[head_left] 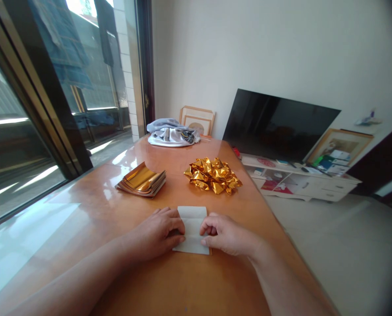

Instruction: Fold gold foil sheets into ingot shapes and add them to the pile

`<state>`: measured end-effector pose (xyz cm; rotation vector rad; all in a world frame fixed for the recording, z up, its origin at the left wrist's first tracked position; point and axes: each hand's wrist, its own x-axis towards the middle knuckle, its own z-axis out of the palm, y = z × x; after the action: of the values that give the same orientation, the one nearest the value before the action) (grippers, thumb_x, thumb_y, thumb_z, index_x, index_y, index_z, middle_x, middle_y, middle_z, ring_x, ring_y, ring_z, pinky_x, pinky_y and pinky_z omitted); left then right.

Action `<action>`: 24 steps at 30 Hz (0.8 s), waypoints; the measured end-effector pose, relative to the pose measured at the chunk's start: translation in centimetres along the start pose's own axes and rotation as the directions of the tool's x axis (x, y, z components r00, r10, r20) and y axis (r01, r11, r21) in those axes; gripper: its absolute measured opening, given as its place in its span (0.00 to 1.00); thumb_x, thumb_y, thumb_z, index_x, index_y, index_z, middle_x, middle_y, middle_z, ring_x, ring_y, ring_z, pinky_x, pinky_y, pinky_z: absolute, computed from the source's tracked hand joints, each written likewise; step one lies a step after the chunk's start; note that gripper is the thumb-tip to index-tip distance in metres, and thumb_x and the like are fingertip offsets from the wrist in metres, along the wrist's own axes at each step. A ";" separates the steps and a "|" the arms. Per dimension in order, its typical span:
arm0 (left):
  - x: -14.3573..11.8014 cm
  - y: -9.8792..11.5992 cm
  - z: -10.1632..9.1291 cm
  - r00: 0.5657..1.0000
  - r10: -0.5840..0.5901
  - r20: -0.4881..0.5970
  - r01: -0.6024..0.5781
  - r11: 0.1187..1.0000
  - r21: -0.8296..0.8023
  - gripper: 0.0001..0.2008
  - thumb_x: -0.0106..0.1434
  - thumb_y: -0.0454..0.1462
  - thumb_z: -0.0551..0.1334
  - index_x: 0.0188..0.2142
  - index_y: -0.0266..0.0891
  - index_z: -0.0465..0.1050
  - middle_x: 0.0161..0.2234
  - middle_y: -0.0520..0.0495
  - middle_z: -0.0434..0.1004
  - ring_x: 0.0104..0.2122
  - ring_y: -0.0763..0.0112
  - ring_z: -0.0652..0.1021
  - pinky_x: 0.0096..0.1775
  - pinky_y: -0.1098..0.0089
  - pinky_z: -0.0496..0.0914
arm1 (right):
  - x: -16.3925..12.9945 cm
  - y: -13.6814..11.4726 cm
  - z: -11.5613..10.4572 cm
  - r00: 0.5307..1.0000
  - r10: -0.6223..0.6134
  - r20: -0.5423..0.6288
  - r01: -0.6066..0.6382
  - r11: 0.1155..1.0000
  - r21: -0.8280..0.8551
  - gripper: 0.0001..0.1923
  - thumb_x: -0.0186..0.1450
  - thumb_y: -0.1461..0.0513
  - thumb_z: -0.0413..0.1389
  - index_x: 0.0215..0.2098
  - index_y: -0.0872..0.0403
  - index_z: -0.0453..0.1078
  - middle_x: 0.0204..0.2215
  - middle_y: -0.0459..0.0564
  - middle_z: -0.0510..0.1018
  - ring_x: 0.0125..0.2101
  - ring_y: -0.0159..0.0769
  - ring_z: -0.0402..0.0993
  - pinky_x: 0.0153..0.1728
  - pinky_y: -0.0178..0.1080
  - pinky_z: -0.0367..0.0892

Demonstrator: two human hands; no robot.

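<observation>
In the head view, the left hand (159,232) and the right hand (224,235) both pinch a folded white paper (192,228) lying on the wooden table (169,285). Behind it are a stack of gold foil sheets (142,180) and a pile of folded gold foil pieces (213,174). A white TV shelf (297,182) holds small items.

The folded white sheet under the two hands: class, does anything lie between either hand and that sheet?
No. The left hand and the right hand both rest directly on the white sheet. The stack of gold sheets and the pile of folded gold pieces lie farther back on the table, apart from it.
</observation>
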<state>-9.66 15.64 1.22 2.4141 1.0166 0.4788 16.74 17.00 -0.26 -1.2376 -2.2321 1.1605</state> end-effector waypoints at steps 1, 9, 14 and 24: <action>0.0 0.0 0.0 1.000 -0.001 -0.004 0.001 1.000 0.002 0.05 0.67 0.39 0.61 0.35 0.43 0.75 0.40 0.48 0.74 0.42 0.64 0.73 0.43 0.67 0.65 | 0.0 -0.1 0.0 1.000 -0.002 0.001 0.002 1.000 0.015 0.04 0.58 0.61 0.63 0.33 0.51 0.78 0.27 0.45 0.74 0.28 0.34 0.68 0.26 0.32 0.60; 0.4 -0.7 0.6 0.992 -0.109 -0.066 0.115 0.990 0.079 0.10 0.68 0.40 0.58 0.32 0.42 0.74 0.34 0.48 0.72 0.37 0.65 0.72 0.42 0.66 0.64 | 0.4 -0.2 -0.2 1.000 0.013 -0.026 -0.012 0.998 0.066 0.06 0.63 0.61 0.59 0.31 0.53 0.78 0.25 0.45 0.76 0.27 0.33 0.68 0.27 0.32 0.60; 0.8 -1.1 1.0 0.977 -0.179 -0.118 0.191 0.977 0.095 0.12 0.68 0.41 0.58 0.28 0.40 0.70 0.32 0.48 0.71 0.35 0.65 0.72 0.37 0.67 0.63 | 1.2 1.6 0.9 0.981 0.113 -0.159 -0.101 0.991 0.086 0.05 0.62 0.60 0.59 0.33 0.52 0.75 0.24 0.43 0.74 0.25 0.31 0.67 0.25 0.31 0.56; 0.8 -1.1 1.3 0.973 -0.145 -0.181 0.170 0.976 0.136 0.05 0.60 0.32 0.61 0.36 0.42 0.71 0.35 0.49 0.73 0.37 0.63 0.71 0.39 0.66 0.61 | 1.7 1.5 1.3 0.950 0.080 -0.303 -0.118 0.987 -0.111 0.07 0.58 0.61 0.63 0.30 0.51 0.69 0.28 0.42 0.74 0.28 0.32 0.68 0.27 0.32 0.56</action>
<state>-9.17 16.55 -0.37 2.4293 1.3520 0.5776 15.77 18.13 -2.40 -1.4822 -2.0634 0.8085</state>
